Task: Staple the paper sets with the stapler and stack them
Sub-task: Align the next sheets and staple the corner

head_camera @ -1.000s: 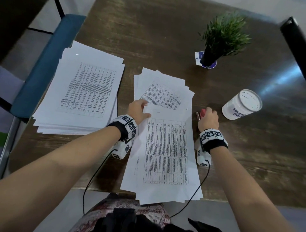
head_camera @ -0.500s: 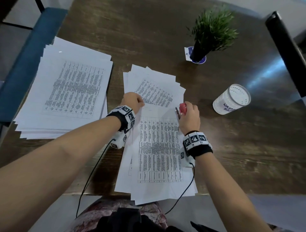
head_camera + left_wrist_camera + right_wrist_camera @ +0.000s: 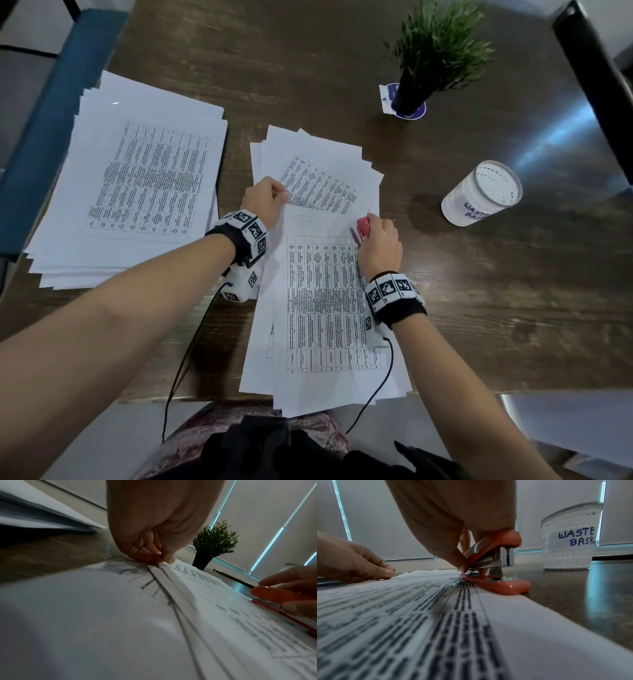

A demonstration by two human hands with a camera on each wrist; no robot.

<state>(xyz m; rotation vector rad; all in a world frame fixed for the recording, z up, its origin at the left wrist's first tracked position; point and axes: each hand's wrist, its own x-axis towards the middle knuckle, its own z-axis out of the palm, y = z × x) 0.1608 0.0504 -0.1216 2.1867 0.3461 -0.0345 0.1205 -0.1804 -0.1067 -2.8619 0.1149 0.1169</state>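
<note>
fingers [image 3: 147, 553] of the left hand [image 3: 263, 202] pinch the top left corner of the paper set [image 3: 325, 301] | stack [image 3: 137, 185] lies left of the paper set | right hand [image 3: 378, 246] grips the red stapler [image 3: 496, 563] at the paper set's top right edge | waste basket [image 3: 479, 195] stands right of the paper set

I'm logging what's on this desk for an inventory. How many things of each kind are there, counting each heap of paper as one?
Paper heaps: 3 (left, far middle, near middle)
Stapler: 1
Potted plant: 1
Waste basket: 1
Pen: 1
Total: 7
</note>
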